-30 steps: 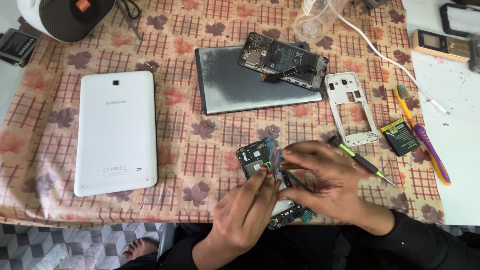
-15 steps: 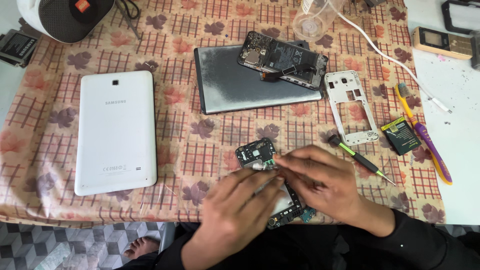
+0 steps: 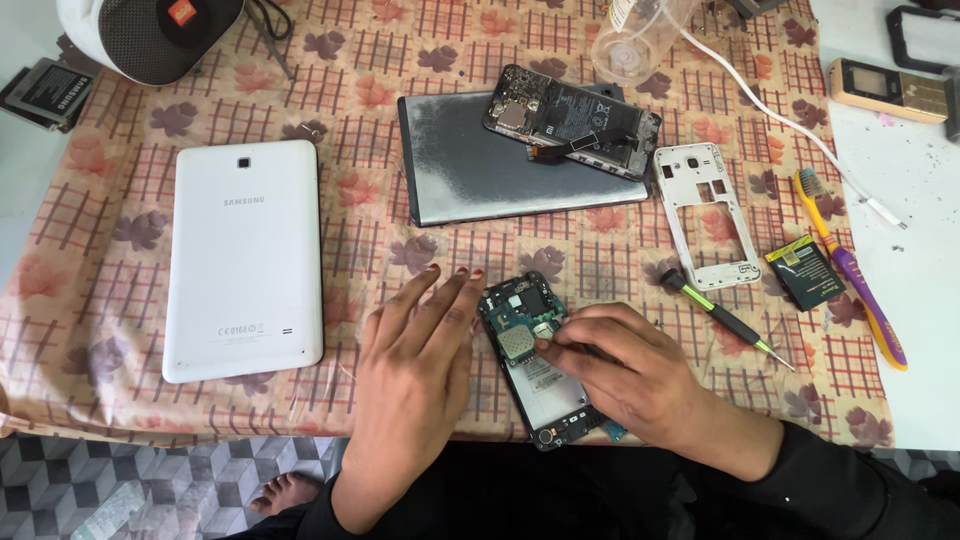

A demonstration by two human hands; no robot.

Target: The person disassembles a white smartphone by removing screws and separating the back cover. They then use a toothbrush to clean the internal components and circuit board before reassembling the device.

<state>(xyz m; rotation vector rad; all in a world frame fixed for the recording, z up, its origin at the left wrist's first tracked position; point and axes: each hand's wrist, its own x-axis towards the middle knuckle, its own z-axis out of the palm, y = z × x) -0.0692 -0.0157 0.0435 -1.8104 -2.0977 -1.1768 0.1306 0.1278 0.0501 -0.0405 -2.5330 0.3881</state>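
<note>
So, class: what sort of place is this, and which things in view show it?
Probably a phone repair bench. An opened phone lies under the hands on a patterned cloth, beside a screwdriver, a bare phone frame and a loose battery.

**Even, soft daylight, sharp view**

The scene is bright and evenly lit. Shadows are faint and short: a soft one lies under the left hand [image 3: 415,370] and right hand [image 3: 630,370]. The grey panel [image 3: 470,170] shows a dull sheen, the tablet [image 3: 245,260] mild glare. Focus is crisp at centre; corners bend slightly and soften. No motion blur.
</note>
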